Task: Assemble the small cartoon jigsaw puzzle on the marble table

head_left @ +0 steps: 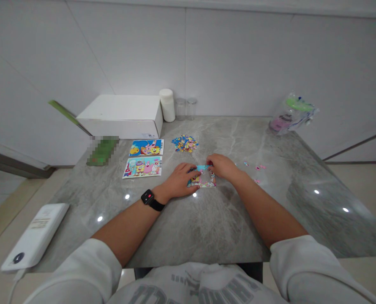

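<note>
A partly assembled cartoon jigsaw puzzle (203,184) lies flat on the table between my hands, with a gap in its middle where grey tabletop shows. My left hand (181,180), wearing a black watch (148,197) on its wrist, rests over the puzzle's left side with thumb and fingers spread. At the upper right edge is my right hand (221,166), its fingers curled together against the puzzle; whatever they pinch is hidden. Several loose pink puzzle pieces (260,167) lie to the right of it.
Beyond the hands sits a pile of puzzle pieces (185,143). Two picture cards, a lower one (143,167) and an upper one (146,147), lie left. Behind stand a white box (121,118), a white bottle (167,105), two glass jars, and a bagged container (291,116). A power bank (36,236) lies front left.
</note>
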The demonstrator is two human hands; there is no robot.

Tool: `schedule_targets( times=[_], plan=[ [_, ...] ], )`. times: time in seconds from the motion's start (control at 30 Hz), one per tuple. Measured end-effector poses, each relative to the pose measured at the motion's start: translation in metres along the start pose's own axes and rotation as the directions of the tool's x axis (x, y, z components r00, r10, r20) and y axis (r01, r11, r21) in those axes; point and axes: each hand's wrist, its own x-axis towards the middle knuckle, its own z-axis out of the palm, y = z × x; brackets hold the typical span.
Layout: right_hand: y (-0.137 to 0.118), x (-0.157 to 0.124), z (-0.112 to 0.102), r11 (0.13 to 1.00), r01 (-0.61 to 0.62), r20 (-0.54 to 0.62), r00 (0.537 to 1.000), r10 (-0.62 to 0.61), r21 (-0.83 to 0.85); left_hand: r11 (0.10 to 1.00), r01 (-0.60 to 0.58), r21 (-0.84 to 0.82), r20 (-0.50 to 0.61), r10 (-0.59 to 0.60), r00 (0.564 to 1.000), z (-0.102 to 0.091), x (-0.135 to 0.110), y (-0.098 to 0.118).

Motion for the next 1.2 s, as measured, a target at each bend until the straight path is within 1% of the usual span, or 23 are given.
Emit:
schedule_targets(
  times=[0.13,0.4,0.8,0.97,1.1,1.2],
  plan=[
    [0.0,0.0,0.001,1.0,0.005,-0.007,1.0,-0.005,0.001,1.0,0.008,0.003,0.005,-0.008,1.0,0.0,0.0,0.0],
    [-0.001,0.0,-0.002,1.0,0.003,0.016,1.0,-0.003,-0.019,1.0,-0.004,-0.013,-0.008,0.004,1.0,0.001,0.0,-0.001],
    [-0.009,-0.004,-0.006,0.995,-0.034,0.022,0.999,0.037,-0.093,1.0,-0.004,0.02,0.001,0.004,1.0,-0.001,0.001,0.001],
    [-0.011,-0.005,-0.007,0.993,-0.018,0.011,1.0,0.02,-0.113,1.0,0.001,0.007,-0.008,-0.001,1.0,0.0,0.0,0.001],
    [-0.006,-0.004,-0.01,0.995,-0.003,0.026,1.0,0.005,-0.096,1.0,0.001,0.001,-0.007,-0.001,1.0,0.0,0.0,0.0],
    [0.001,-0.002,-0.014,0.997,-0.029,0.019,0.999,0.03,-0.077,1.0,0.002,-0.007,-0.007,-0.002,1.0,0.0,-0.001,0.0]
  ],
)
